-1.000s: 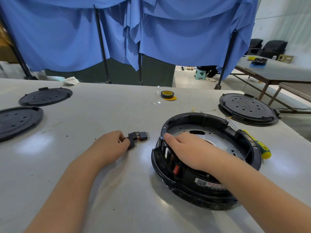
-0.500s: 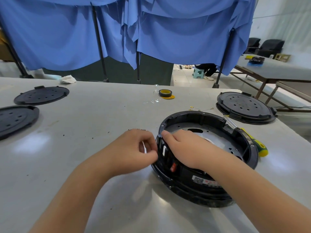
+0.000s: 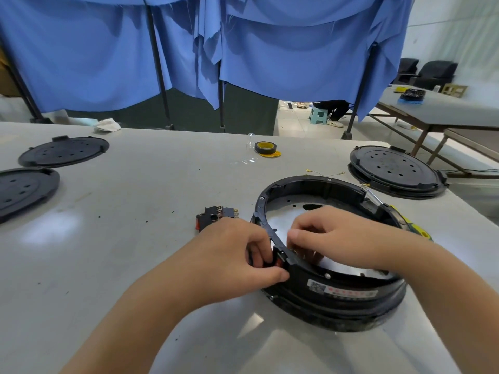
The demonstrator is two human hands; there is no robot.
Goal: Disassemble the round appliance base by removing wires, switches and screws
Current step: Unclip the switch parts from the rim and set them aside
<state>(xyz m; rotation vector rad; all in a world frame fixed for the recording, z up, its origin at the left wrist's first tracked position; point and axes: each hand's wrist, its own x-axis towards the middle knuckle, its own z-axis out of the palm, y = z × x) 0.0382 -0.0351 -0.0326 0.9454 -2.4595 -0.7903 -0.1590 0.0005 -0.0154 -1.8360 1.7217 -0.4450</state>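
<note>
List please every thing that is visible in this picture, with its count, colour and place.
round appliance base: 1, black, table front right
mounted switch: 1, black and red, in base's left wall
loose switch: 1, black and red, on table left of base
round covers: 2, black, table far left
second base: 1, black, table far right
tape roll: 1, black and yellow, table rear centre
screwdriver: 1, yellow-green handle, behind base
left hand: fingers pinch mounted switch from outside
right hand: fingers curled inside base, behind the switch

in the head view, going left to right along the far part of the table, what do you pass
flat black round cover with holes → crumpled white cloth → roll of black and yellow tape → thin yellow wire with ring terminals → black round lidded base at the right edge
</note>
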